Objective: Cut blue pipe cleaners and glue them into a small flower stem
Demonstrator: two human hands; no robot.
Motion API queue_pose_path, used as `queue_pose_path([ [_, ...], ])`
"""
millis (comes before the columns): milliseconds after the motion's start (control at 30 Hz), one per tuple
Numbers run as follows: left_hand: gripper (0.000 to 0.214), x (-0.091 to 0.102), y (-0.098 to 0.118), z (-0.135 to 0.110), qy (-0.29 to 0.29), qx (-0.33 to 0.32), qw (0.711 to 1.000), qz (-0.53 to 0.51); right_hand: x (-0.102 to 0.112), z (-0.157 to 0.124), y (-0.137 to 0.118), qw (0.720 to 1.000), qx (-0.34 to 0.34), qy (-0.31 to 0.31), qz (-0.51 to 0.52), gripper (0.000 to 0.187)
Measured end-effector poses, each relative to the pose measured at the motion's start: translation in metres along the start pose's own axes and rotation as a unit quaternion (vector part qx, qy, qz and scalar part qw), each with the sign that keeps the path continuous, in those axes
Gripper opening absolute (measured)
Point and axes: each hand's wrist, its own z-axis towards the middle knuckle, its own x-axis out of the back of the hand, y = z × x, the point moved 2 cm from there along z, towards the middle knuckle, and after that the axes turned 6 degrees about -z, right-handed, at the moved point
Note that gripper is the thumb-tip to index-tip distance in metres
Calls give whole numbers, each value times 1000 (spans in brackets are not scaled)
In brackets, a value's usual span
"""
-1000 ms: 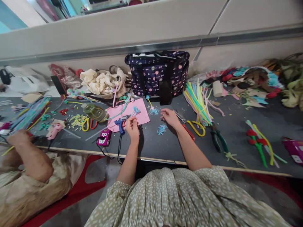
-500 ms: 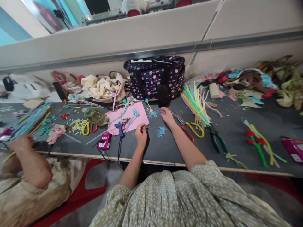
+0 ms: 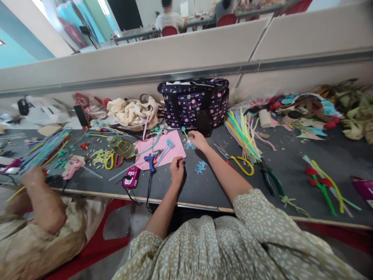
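My left hand (image 3: pixel 176 167) rests on the grey table (image 3: pixel 204 186) with its fingers pinched together; what they hold is too small to make out. It lies beside a pink sheet (image 3: pixel 161 149) and a blue glue gun (image 3: pixel 150 160). My right hand (image 3: pixel 198 140) reaches forward to a small heap of light blue bits (image 3: pixel 190 145) by a yellow stick with a blue tip (image 3: pixel 184 131), fingers curled down onto them. More blue bits (image 3: pixel 201 167) lie between my hands.
A dark polka-dot bag (image 3: pixel 194 102) stands at the back. Yellow-handled scissors (image 3: pixel 236 158), green pliers (image 3: pixel 271 179) and a fan of coloured pipe cleaners (image 3: pixel 241 130) lie right. A bottle (image 3: pixel 122 146), a pink device (image 3: pixel 131 177) and another person's arm (image 3: pixel 40 194) are left.
My right hand has moved forward from near the scissors to the far blue bits. My left hand has drawn away from the glue gun to the pink sheet's near corner.
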Motion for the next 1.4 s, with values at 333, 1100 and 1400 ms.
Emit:
queue_pose_path([
  [333,16,1,-5,-1,-16,-28,999,34,-25,33,-21,993,-12,-55,-100,21],
  [1100,16,3,-5,1,-9,23,1000,-4,62,-89,8,985,49,152,66,20],
  [1400,16,5,-5,1,-3,-2,999,37,74,-127,47,997,4,77,29,22],
])
